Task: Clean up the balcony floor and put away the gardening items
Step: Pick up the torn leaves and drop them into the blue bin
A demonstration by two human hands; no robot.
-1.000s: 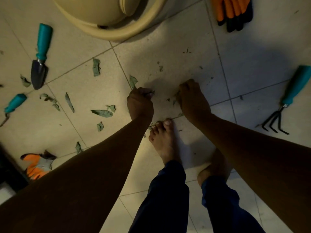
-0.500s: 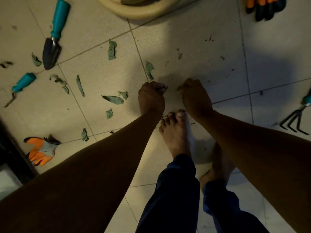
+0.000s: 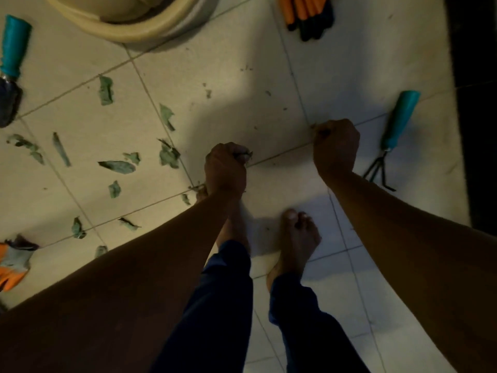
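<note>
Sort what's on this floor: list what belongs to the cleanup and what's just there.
Part of the job:
leaf scraps
trowel
hand rake
black-orange gloves
grey-orange glove
left hand, gripping scraps
right hand, fingers curled

Just there:
cream basin
tiles

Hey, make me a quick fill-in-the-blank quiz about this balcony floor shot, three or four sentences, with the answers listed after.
1. The hand rake lying on the tiles has a handle coloured ____.
2. The left hand has its fingers curled around bits of ____.
3. Most of the scattered leaf scraps lie on the person's ____ side.
4. The person's feet wear no ____.

Missing words: teal; leaf; left; shoes
</note>
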